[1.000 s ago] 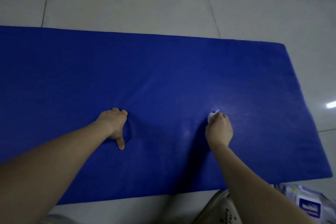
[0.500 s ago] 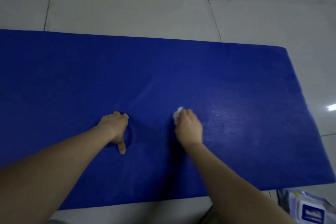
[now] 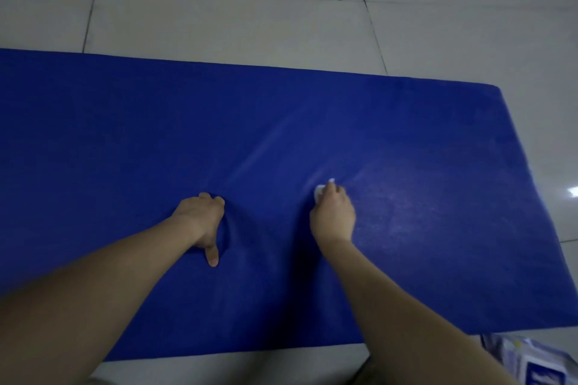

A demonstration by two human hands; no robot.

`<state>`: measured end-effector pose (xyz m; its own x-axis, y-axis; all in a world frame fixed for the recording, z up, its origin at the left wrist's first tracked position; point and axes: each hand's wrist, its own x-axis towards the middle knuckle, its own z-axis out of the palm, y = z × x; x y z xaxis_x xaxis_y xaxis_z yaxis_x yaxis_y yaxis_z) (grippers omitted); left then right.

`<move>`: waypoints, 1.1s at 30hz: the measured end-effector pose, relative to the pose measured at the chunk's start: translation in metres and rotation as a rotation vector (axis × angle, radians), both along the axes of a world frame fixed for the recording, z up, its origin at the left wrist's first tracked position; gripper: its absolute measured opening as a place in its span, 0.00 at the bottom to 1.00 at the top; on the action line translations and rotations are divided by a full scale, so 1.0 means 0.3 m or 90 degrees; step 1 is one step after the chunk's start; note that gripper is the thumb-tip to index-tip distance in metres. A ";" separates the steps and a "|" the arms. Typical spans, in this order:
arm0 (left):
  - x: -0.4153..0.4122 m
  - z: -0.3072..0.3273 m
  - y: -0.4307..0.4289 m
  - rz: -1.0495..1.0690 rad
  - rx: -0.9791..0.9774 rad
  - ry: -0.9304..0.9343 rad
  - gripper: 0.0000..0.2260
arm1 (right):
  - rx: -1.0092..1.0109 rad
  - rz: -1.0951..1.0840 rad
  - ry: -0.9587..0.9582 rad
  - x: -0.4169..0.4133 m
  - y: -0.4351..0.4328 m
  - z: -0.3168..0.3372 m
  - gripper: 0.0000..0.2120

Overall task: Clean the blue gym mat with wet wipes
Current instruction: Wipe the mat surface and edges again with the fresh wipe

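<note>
**Operator:** Head view. Report the state of both hands and the work surface.

**Inspector:** The blue gym mat (image 3: 312, 122) lies flat on the tiled floor (image 3: 219, 9), spanning the frame. The right hand (image 3: 333, 216) is closed around a bunched white wet wipe (image 3: 319, 192) and presses it onto the mat near centre. The left hand (image 3: 200, 219) rests on the mat as a loose fist, thumb extended toward the near edge, holding nothing. A wipes pack (image 3: 525, 362) sits on the floor off the near right corner.

**Operator:** Procedure for this step?

**Inspector:** Judged from the layout: keep the left hand braced so the mat does not creep. Stroke with even pressure in overlapping passes. The lighter sheen right of the wipe suggests a treated area; work leftward from it.

**Operator:** Differences from the earlier frames?

**Inspector:** One second ago the right hand was further right. Half a second ago it was close to its present place. The left hand has not moved.
</note>
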<state>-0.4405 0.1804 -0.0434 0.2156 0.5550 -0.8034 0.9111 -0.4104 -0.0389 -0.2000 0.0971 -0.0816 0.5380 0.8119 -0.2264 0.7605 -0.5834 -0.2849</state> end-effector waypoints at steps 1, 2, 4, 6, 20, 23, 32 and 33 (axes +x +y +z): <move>0.001 0.000 0.000 -0.003 0.001 0.004 0.51 | 0.002 0.049 0.010 -0.063 0.017 -0.003 0.25; 0.002 -0.001 0.000 -0.004 0.002 0.008 0.51 | 0.003 0.107 0.022 -0.124 0.030 -0.009 0.24; 0.003 0.001 0.000 -0.002 0.000 0.012 0.51 | 0.010 0.218 0.054 -0.226 0.047 -0.015 0.20; 0.006 0.004 0.000 -0.003 -0.002 0.015 0.52 | 0.019 0.283 0.051 -0.258 0.059 -0.017 0.16; -0.005 -0.007 0.000 -0.008 -0.007 -0.011 0.53 | -0.020 -0.126 -0.069 0.448 -0.081 0.020 0.09; -0.002 -0.004 0.003 -0.010 -0.004 -0.010 0.52 | 0.002 -0.112 -0.023 0.303 0.002 0.001 0.08; 0.006 0.003 0.003 -0.023 0.001 0.015 0.52 | 0.021 0.266 0.024 -0.209 0.161 -0.031 0.18; 0.007 0.006 0.003 -0.025 -0.001 0.018 0.52 | 0.023 0.285 0.007 -0.180 0.161 -0.030 0.16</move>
